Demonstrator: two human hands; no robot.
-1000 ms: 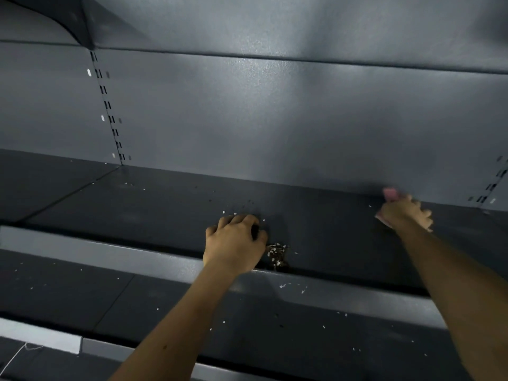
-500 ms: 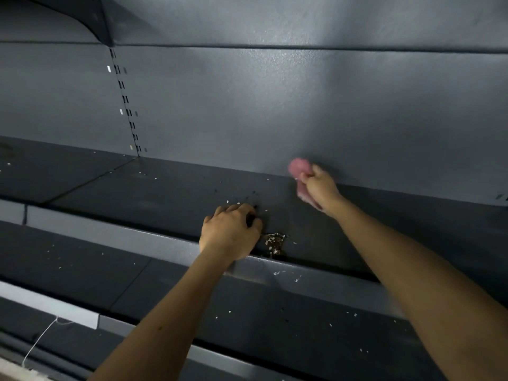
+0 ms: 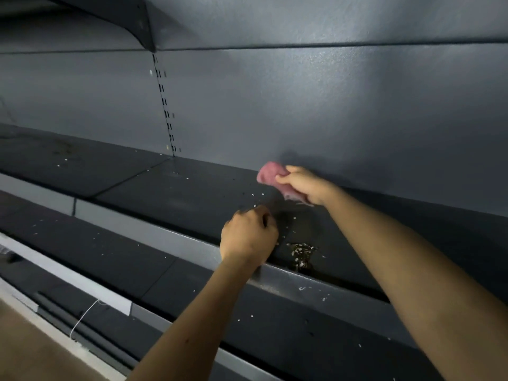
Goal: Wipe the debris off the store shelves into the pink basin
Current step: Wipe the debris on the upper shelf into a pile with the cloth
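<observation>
**Q:** Where are the hands?

**A:** On my screen, the right hand point(image 3: 305, 185) grips a crumpled pink cloth point(image 3: 270, 176) with thumb and fingers curled round it. It is at the back of the dark shelf point(image 3: 192, 193), close to the grey back wall point(image 3: 330, 105). The left hand point(image 3: 248, 236) is nearer to me, at the shelf's front lip point(image 3: 165, 232). Its fingers are curled into a fist with the knuckles up, and I cannot tell whether anything is inside it.

**Q:** And the debris?

**A:** A small heap of crumbs point(image 3: 301, 250) lies at the shelf's front edge, just right of the left hand and between the two forearms. White specks point(image 3: 257, 194) are scattered between the hands. More dot the lower shelf point(image 3: 110, 257) beneath.
</observation>
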